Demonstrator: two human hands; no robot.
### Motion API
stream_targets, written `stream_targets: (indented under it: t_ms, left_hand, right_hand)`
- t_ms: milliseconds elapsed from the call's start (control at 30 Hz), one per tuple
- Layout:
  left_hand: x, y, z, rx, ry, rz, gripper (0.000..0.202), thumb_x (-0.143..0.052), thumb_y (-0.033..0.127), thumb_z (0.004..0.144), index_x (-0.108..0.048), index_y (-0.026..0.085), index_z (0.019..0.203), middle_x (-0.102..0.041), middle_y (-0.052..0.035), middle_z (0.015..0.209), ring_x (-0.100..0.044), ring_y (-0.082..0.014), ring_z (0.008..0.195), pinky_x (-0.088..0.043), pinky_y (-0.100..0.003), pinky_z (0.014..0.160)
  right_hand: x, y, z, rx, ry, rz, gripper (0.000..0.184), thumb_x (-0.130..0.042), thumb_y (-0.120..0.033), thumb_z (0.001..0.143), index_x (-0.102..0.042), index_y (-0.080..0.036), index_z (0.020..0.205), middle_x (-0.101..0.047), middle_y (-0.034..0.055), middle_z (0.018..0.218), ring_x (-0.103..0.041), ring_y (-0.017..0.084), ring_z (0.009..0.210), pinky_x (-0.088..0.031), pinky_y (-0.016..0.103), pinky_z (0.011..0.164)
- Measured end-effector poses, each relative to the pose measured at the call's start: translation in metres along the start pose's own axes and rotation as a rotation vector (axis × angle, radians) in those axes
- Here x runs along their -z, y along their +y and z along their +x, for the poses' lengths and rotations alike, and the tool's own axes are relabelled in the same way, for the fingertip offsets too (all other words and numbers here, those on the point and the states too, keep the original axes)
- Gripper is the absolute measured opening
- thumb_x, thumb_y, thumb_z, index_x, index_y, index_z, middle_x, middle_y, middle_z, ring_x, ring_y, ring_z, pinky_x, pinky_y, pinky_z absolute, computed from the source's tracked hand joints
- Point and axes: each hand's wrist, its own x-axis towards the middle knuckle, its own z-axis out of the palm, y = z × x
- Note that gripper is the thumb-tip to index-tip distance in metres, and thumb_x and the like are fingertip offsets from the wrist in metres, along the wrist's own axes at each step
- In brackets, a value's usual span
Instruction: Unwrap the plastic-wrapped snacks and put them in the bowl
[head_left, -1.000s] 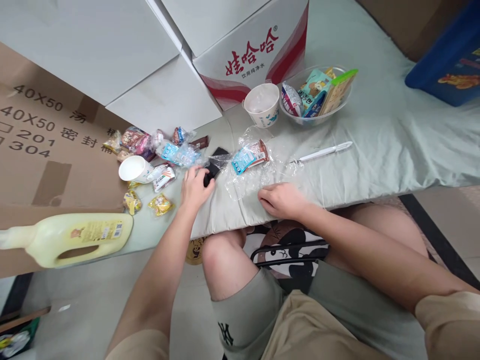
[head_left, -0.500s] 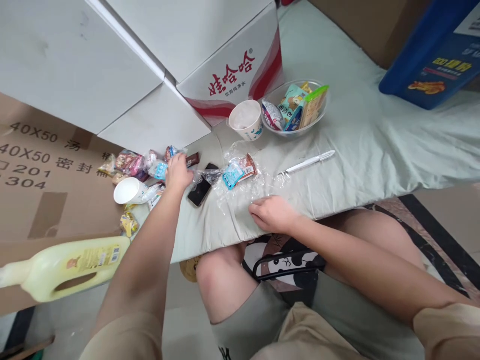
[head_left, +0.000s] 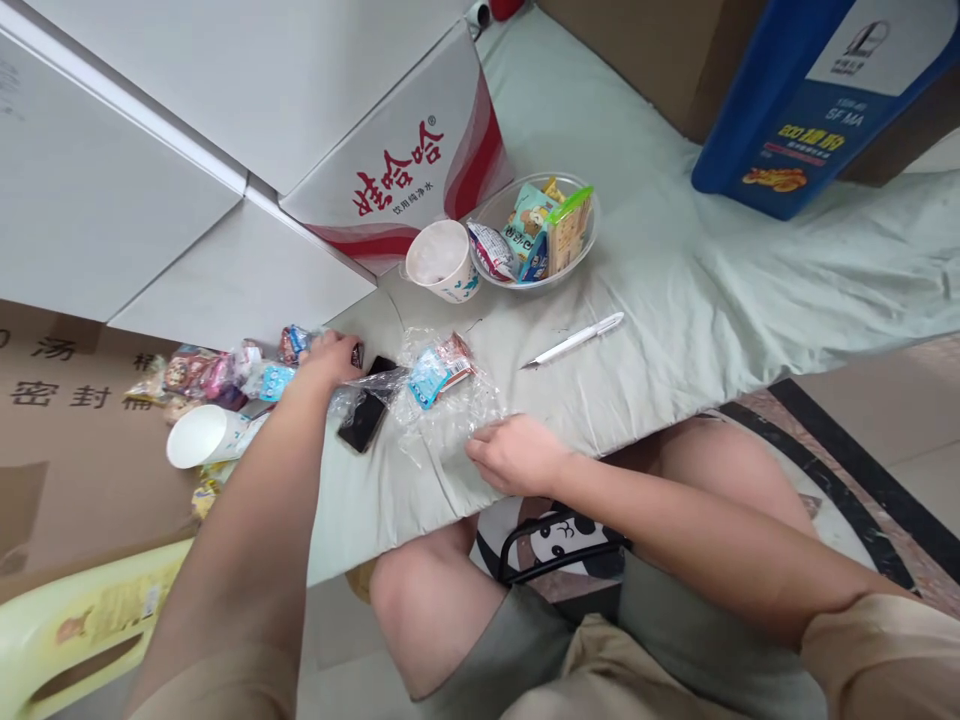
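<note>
My left hand (head_left: 328, 358) reaches across the green cloth, fingers curled over a small dark wrapped snack (head_left: 358, 353) beside a row of wrapped snacks (head_left: 217, 374). A black phone (head_left: 363, 421) lies just below that hand, partly under a clear plastic bag (head_left: 450, 410). Inside the bag is a blue and brown snack packet (head_left: 437, 368). My right hand (head_left: 514, 455) rests near the table's front edge, fingers curled down on the near edge of the bag.
A paper cup (head_left: 442, 262) and a glass bowl (head_left: 587, 243) of snack packets stand by a white box with red print (head_left: 390, 185). A white pen (head_left: 574, 340) lies mid-table. A tipped cup (head_left: 196, 437), a yellow bottle (head_left: 75, 620) and a blue container (head_left: 795, 100) are around.
My left hand left the phone, went up to the row of snacks and now closes on the dark snack. My right hand stayed by the bag. The view has swung right.
</note>
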Motion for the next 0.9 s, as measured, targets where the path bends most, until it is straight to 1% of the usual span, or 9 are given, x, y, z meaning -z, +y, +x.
stream_targets:
  t_ms: [133,233,367,433,467,500,600,733,900]
  left_hand:
    - [0.016,0.008,-0.024,-0.008,0.129,-0.024,0.050,-0.073,0.031,0.064,-0.065,0.016,0.111,-0.070,-0.0204,0.116,-0.061,-0.0455,0.119,-0.044,-0.055,0.102]
    - [0.027,0.014,-0.040,0.087,0.331,-0.255,0.048,-0.073,0.030,0.063,-0.061,0.017,0.108,-0.071,-0.0162,0.107,-0.064,-0.0409,0.112,-0.044,-0.053,0.103]
    - [0.044,0.024,-0.056,0.217,0.816,-0.986,0.044,-0.065,0.021,0.061,-0.057,0.016,0.104,-0.068,-0.0065,0.100,-0.063,-0.0221,0.100,-0.047,-0.039,0.099]
    - [0.053,0.032,-0.071,0.184,0.954,-1.488,0.035,-0.059,0.023,0.063,-0.056,0.016,0.097,-0.064,-0.0030,0.090,-0.060,-0.0159,0.089,-0.050,-0.030,0.086]
    - [0.056,0.037,-0.081,0.158,0.936,-1.754,0.031,-0.055,0.028,0.064,-0.057,0.016,0.093,-0.063,-0.0020,0.085,-0.059,-0.0152,0.083,-0.051,-0.029,0.077]
    - [0.057,0.043,-0.093,0.076,0.830,-1.991,0.032,-0.054,0.035,0.065,-0.058,0.016,0.091,-0.062,-0.0022,0.084,-0.059,-0.0156,0.081,-0.051,-0.028,0.072]
    - [0.048,0.064,-0.131,-0.157,0.600,-2.312,0.047,-0.052,0.052,0.068,-0.063,0.015,0.094,-0.066,-0.0035,0.087,-0.061,-0.0174,0.083,-0.053,-0.031,0.071]
    - [0.007,0.095,-0.160,-0.173,0.441,-2.190,0.054,-0.050,0.068,0.077,-0.065,0.027,0.109,-0.073,-0.0045,0.110,-0.062,-0.0233,0.112,-0.054,-0.037,0.086]
    - [-0.039,0.119,-0.163,-0.145,0.287,-1.942,0.064,-0.033,0.081,0.085,-0.057,0.042,0.130,-0.065,-0.0008,0.138,-0.053,-0.0310,0.136,-0.054,-0.052,0.096]
  right_hand:
    - [0.001,0.000,-0.002,0.001,0.010,0.011,0.024,-0.044,-0.023,0.098,-0.065,-0.014,0.105,-0.073,0.0127,0.102,-0.069,0.024,0.089,-0.042,0.035,0.073]
    - [0.002,0.000,-0.004,0.001,0.021,0.010,0.024,-0.044,-0.023,0.097,-0.065,-0.014,0.105,-0.073,0.0123,0.102,-0.069,0.024,0.090,-0.042,0.035,0.074]
    - [0.003,-0.001,-0.006,-0.010,0.015,0.005,0.024,-0.044,-0.023,0.098,-0.066,-0.014,0.104,-0.073,0.0122,0.104,-0.070,0.025,0.093,-0.042,0.035,0.074]
    - [0.004,-0.002,-0.006,-0.016,0.005,0.003,0.024,-0.044,-0.022,0.098,-0.066,-0.014,0.103,-0.073,0.0127,0.105,-0.069,0.025,0.094,-0.043,0.035,0.076]
    - [0.005,-0.002,-0.006,-0.019,-0.001,0.001,0.024,-0.044,-0.022,0.098,-0.066,-0.014,0.104,-0.074,0.0130,0.106,-0.069,0.025,0.094,-0.043,0.034,0.076]
    - [0.005,-0.003,-0.005,-0.023,-0.004,-0.003,0.024,-0.044,-0.023,0.098,-0.066,-0.015,0.104,-0.074,0.0134,0.106,-0.069,0.024,0.093,-0.043,0.034,0.077]
    - [0.003,-0.004,-0.003,-0.034,-0.008,-0.019,0.025,-0.043,-0.024,0.099,-0.066,-0.015,0.104,-0.074,0.0137,0.105,-0.069,0.024,0.091,-0.042,0.034,0.077]
    - [-0.001,-0.004,-0.002,-0.043,0.013,-0.038,0.026,-0.042,-0.024,0.099,-0.066,-0.015,0.103,-0.074,0.0129,0.103,-0.069,0.023,0.089,-0.041,0.033,0.075]
    - [-0.001,-0.004,-0.002,-0.046,0.033,-0.051,0.028,-0.040,-0.024,0.101,-0.066,-0.014,0.103,-0.073,0.0124,0.099,-0.068,0.023,0.088,-0.040,0.034,0.071]
